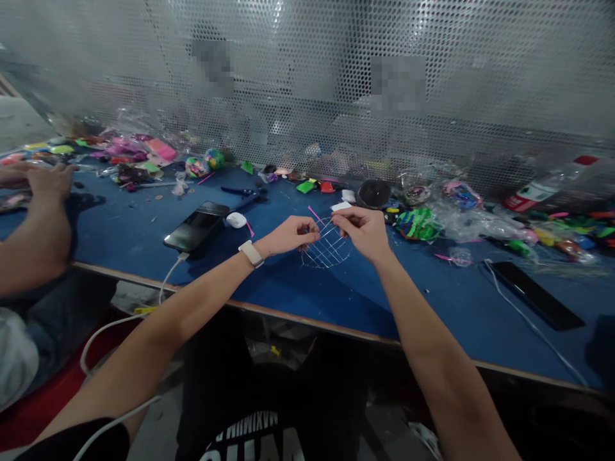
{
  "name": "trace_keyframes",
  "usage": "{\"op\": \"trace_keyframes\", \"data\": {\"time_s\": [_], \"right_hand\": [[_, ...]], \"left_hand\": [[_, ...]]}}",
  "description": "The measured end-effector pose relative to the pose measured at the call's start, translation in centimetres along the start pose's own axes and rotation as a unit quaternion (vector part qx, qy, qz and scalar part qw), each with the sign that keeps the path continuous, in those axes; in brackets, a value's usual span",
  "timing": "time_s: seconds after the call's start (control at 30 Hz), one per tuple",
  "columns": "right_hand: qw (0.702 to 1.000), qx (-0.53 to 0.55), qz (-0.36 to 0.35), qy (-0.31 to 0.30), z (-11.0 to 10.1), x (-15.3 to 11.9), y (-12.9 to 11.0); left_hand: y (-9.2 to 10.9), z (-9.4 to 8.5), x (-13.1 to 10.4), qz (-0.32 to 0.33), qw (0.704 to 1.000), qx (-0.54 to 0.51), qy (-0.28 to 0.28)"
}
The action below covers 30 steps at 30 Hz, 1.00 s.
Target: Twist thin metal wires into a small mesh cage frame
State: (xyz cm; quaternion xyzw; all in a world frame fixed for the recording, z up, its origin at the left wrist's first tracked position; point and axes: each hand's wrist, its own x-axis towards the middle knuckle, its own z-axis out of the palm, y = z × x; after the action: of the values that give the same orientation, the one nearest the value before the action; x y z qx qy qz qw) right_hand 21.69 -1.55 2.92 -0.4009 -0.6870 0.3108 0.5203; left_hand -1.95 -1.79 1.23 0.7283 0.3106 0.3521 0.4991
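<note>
Over the blue table (pixel 336 301) my two hands hold a small round clear mesh frame (pixel 327 250) between them. My left hand (pixel 288 235), with a white watch on its wrist, pinches the frame's left edge. My right hand (pixel 364 229) pinches the upper right edge, fingers closed. A thin pink strip (pixel 315 214) sticks up from the frame between the two hands. The frame's lower edge hangs just above the tabletop.
A phone (pixel 196 227) on a white cable and a white earbud case (pixel 236 219) lie left of my hands. A second dark phone (pixel 535 294) lies at right. Coloured woven balls (pixel 418 224), plastic bags and scraps crowd the back edge. Another person's arm (pixel 33 218) rests at far left. A perforated metal screen stands behind.
</note>
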Motion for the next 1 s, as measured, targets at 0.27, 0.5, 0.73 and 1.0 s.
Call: {"op": "trace_keyframes", "data": {"time_s": [0.27,0.5,0.73,1.0], "right_hand": [[1.0,-0.003,-0.005,-0.03,-0.36,0.12,0.35],[0.999,-0.006,-0.012,-0.035,-0.49,0.16,0.69],[0.998,-0.026,-0.011,-0.055,-0.12,0.04,0.86],[0.998,-0.018,-0.008,-0.058,-0.16,0.08,0.79]], "left_hand": [[-0.26,0.01,0.0,0.016,0.997,-0.037,-0.066],[-0.2,0.03,-0.11,0.02,0.998,-0.036,-0.048],[0.22,0.13,-0.23,0.009,0.999,-0.025,-0.045],[-0.16,0.22,-0.16,-0.004,0.997,-0.051,-0.06]]}}
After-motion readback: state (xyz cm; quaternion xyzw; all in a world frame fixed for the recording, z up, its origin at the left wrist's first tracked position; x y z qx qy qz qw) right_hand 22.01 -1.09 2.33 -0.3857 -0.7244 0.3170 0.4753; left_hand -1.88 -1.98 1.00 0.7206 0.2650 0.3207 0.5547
